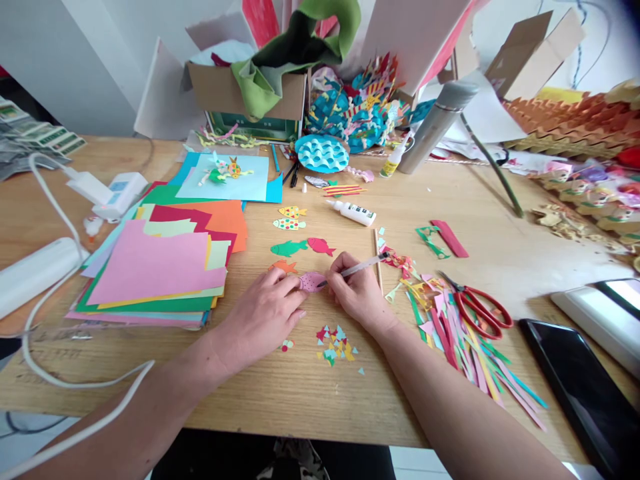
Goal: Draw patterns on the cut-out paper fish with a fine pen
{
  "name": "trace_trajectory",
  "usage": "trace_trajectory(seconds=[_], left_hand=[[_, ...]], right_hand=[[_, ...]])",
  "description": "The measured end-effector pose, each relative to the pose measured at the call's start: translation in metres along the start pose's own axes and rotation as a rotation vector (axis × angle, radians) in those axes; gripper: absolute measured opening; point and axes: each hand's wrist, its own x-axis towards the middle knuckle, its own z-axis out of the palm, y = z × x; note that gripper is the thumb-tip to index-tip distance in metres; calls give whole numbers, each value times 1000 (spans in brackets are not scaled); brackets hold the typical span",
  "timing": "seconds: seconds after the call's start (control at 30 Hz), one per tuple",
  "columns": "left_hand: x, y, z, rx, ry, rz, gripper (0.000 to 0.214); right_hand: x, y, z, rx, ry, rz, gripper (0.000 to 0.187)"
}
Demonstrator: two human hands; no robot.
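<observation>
Holding a pen (361, 266) between closed thumb and fingers, the right hand (361, 293) brings its tip to the right end of a dotted pink paper fish (312, 281). This fish lies flat on the tabletop (240, 387), between the two hands and near the middle of the scene. Its long axis runs left to right; which end is the head cannot be told, the left end being partly covered. The left hand (270, 300) rests its bent fingers on that left end, the thumb apart from the index finger and not clamped. Just beyond, an orange fish (283, 267) is partly hidden by the left hand; farther off lie a green fish (289, 248) and a red fish (321, 246), both with long axes left to right and tails to the right. Regarding labels: the white glue bottle (357, 214), lying on its side with its nozzle toward the far left, bears dark print too small to read. The upright bottle (394, 160) beyond it has a yellow label, likewise illegible. The cardboard box (250, 90) at the far side shows pale characters on a green panel, not readable. Nearer than the fish lie small paper scraps (334, 345); to the right, red-handled scissors (483, 312) rest against cut paper strips (470, 347), with a dark-screened phone (575, 393) near the right edge.
</observation>
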Motion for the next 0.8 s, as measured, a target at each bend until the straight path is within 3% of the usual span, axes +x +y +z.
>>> trace_trajectory(seconds=[0.8], left_hand=[[0,0,-2,-3,-23,-9,23]], right_hand=[[0,0,0,-31,8,9,12]])
